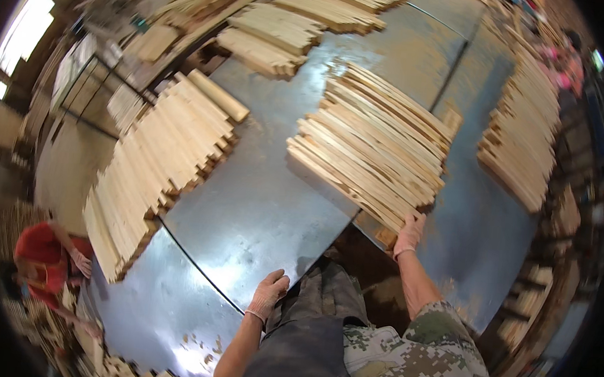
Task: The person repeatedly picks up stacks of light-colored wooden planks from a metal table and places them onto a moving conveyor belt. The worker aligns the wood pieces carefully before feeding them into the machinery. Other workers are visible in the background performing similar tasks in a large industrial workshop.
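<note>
Head view: right hand (pixel 409 232), gloved, pressed flat with fingers spread on the near right end of the stack of pale wooden slats (pixel 374 144); long axes running from near right to far left; left hand (pixel 268 295) curled loosely on the metal table (pixel 259 206) edge, holding nothing. Rough-sawn strips, smooth grey sheet; another slat pile (pixel 157 157) lying left.

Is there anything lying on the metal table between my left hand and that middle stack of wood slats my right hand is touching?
Nothing visible. The left hand rests on the near edge of the metal table; only bare sheet metal lies between it and the middle stack of slats, whose near end the right hand touches.
</note>
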`<state>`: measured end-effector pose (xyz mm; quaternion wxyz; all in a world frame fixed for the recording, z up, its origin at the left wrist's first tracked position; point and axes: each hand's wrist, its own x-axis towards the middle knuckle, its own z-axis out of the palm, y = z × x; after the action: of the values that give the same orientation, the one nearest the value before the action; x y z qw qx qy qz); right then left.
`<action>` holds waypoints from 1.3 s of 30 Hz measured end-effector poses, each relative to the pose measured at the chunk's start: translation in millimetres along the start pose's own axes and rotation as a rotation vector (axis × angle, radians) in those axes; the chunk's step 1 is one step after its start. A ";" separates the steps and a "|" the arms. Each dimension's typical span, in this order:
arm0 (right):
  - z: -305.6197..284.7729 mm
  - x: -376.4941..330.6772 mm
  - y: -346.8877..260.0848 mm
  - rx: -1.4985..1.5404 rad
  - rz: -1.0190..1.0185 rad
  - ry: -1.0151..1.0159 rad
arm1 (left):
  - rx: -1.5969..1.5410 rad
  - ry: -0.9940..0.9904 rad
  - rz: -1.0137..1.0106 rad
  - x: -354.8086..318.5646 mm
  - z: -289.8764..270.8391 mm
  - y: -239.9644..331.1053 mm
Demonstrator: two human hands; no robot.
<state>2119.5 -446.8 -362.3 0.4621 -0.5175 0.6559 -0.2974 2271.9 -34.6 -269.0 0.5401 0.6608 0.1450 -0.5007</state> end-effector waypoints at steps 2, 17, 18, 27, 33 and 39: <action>-1.6 13.9 17.2 -0.041 -0.069 -0.061 | 0.006 -0.027 -0.036 9.8 -10.7 -20.8; 135.7 -92.6 -18.1 -0.514 -0.696 -0.863 | -0.498 0.080 -0.025 36.6 -34.3 -49.6; 156.1 -83.6 1.3 -0.451 -0.787 -0.797 | -0.512 0.154 -0.022 31.8 -34.3 -41.5; 186.3 -55.0 -28.4 0.321 0.580 -0.616 | -0.280 0.042 0.040 112.7 3.2 56.3; 181.9 -50.4 -33.9 0.332 0.724 -0.498 | 0.254 -0.214 0.240 241.9 118.7 164.6; 184.6 -47.5 -27.4 0.325 0.681 -0.476 | -0.106 -0.186 -0.065 233.6 189.3 226.3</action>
<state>2301.1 -393.1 -397.4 0.7470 -0.2467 0.6092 -0.1001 2448.6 -363.6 -315.4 0.5688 0.5769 0.1419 -0.5688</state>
